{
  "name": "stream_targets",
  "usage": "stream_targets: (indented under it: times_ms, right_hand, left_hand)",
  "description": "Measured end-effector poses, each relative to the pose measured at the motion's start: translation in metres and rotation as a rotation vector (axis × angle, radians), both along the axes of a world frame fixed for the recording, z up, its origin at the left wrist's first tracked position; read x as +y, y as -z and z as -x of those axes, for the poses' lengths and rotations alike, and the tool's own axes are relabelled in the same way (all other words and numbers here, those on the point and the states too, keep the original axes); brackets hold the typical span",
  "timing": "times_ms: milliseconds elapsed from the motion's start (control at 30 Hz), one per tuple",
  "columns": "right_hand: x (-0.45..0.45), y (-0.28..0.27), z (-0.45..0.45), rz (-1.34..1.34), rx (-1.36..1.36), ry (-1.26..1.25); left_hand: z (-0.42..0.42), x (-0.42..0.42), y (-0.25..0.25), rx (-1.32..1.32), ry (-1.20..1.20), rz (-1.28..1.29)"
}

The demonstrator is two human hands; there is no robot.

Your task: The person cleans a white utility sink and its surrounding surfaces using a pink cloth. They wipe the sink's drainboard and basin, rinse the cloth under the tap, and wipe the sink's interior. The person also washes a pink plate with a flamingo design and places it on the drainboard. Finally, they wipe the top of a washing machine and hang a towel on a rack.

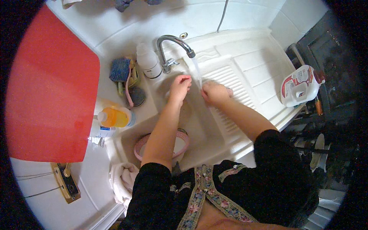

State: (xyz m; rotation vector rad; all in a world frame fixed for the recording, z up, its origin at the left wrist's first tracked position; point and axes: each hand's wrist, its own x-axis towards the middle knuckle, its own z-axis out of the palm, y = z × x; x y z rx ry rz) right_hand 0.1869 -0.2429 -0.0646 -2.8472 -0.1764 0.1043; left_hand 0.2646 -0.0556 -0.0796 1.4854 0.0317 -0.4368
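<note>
Water runs in a thin stream point(197, 67) from the curved chrome faucet point(176, 38) over a pale laundry sink point(207, 129). My left hand point(180, 88) hangs over the basin just left of the stream, its fingers curled; the inside of its grip is hidden. On the other side my right hand point(216, 93), blurred, meets the water with its fingertips, beside the ribbed washboard point(238, 106). Whether it holds anything is not visible. A small pinkish shape point(230, 92) shows just past this hand, too unclear to name. Below my left forearm sits a pink-rimmed basin point(184, 141).
Left of the faucet stand a white bottle point(149, 64), a blue scrub brush point(120, 70) and a bottle of orange liquid point(113, 117). A white jug point(300, 86) stands at the right edge. A red panel point(54, 89) and a pale towel point(123, 178) are at left.
</note>
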Motion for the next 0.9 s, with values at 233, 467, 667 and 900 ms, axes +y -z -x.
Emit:
stream_targets:
  times_ms: [233,467,667,900]
  right_hand:
    - [0.032,0.015,-0.071,-0.704,-0.194,0.479]
    - [-0.028,0.004,-0.012,-0.271,-0.387,-0.078]
    - [-0.015,0.018,0.005,-0.096,-0.420,-0.109]
    - [0.008,0.022,-0.032,-0.210,-0.442,-0.013]
  left_hand:
    - [-0.055,-0.006,-0.010,0.142,-0.214,0.272]
    - [-0.038,-0.010,-0.001,0.033,-0.088,0.260]
    - [-0.063,-0.018,0.001,0.173,-0.184,0.358]
    - [-0.102,-0.009,0.000,0.054,-0.321,0.566]
